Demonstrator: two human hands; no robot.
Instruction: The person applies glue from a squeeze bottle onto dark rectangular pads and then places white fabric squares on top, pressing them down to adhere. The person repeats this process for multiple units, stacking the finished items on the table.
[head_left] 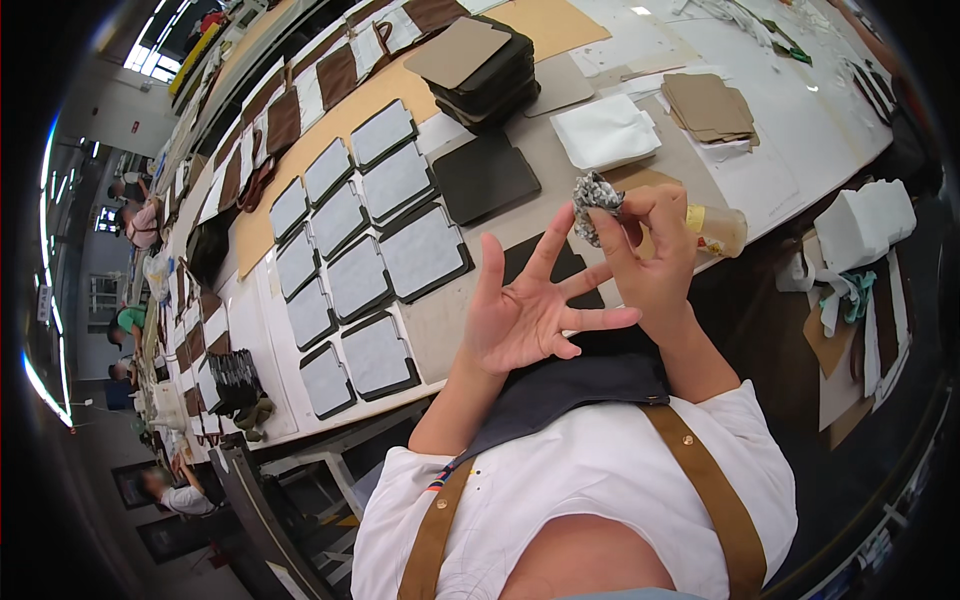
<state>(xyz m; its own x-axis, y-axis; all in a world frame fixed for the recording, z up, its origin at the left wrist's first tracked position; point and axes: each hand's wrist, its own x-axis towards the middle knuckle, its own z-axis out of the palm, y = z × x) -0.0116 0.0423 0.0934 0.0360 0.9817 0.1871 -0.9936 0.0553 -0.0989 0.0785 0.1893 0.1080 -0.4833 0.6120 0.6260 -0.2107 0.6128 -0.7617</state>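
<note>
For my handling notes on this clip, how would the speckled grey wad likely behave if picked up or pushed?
The speckled grey wad probably squashes easily, given its crumpled, lumpy surface. It is likely light, since the right hand pinches it between fingertips. Its uneven outline suggests it would not roll far.

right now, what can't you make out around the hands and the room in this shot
Head view, grey speckled wad: partly covered by the fingers of the right hand.
Head view, yellowish container: its left end is hidden behind the right hand.
Head view, black panel: partly covered by the spread left hand.
Head view, co-worker in green: too small and blurred to tell what the hands hold.
</note>
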